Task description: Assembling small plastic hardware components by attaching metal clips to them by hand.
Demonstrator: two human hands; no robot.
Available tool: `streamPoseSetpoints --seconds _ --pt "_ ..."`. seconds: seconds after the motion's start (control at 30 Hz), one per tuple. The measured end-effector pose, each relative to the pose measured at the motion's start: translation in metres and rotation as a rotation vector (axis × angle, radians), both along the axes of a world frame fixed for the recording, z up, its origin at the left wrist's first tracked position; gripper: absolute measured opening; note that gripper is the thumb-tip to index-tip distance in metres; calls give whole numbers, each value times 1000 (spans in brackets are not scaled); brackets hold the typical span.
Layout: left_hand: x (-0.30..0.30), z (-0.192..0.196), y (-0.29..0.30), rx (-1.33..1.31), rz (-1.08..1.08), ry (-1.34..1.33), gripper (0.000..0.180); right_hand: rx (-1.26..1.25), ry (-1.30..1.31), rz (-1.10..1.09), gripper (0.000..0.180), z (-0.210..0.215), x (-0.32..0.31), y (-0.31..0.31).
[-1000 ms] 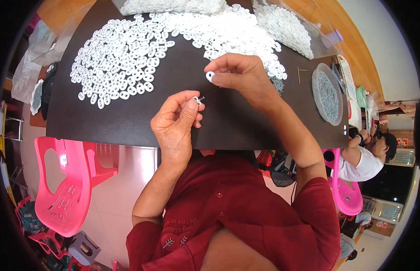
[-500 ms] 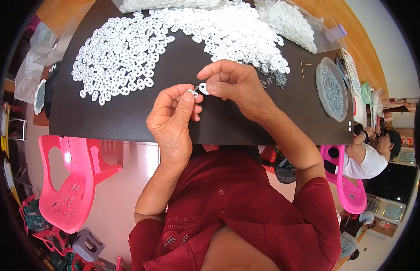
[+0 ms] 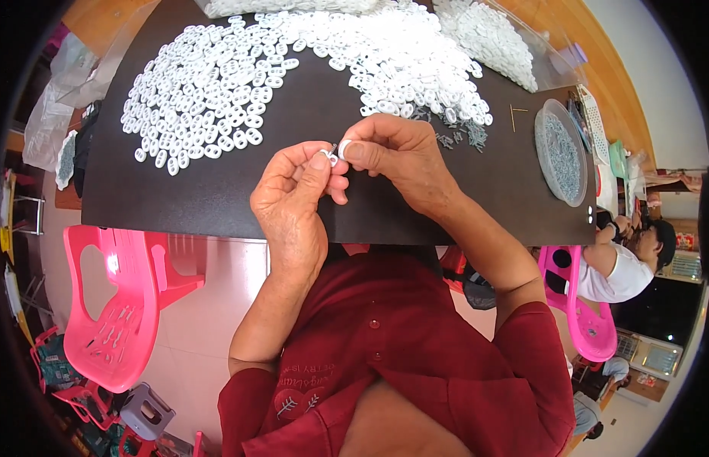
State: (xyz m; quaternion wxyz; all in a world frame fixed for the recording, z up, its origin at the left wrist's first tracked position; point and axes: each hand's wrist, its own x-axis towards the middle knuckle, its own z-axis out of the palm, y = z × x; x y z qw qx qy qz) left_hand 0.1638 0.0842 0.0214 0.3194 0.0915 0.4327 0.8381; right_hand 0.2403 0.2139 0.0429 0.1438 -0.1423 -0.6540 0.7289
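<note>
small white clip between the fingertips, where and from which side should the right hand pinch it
Probably by its rounded outer rim, coming from the right: the small white clip sits between both hands' fingertips, the left hand pinches a thin pin at its left side, so the right hand should keep off there.

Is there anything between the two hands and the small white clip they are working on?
Nothing visible. The left hand and right hand both pinch the white clip directly at their fingertips, above the black mat. The pile of white clips lies farther away.
</note>
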Motion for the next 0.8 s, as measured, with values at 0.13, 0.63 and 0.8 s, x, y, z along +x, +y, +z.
streamPoseSetpoints --seconds 0.13,0.63,0.8 --pt "1 -1 -1 -55 20 54 12 107 -113 -72 9 1 0 1" --pt "3 -5 0 -50 -19 92 13 71 -177 -22 10 5 -3 4" --pt "4 -1 0 -62 -40 67 13 -28 -97 -89 14 -3 -1 1"
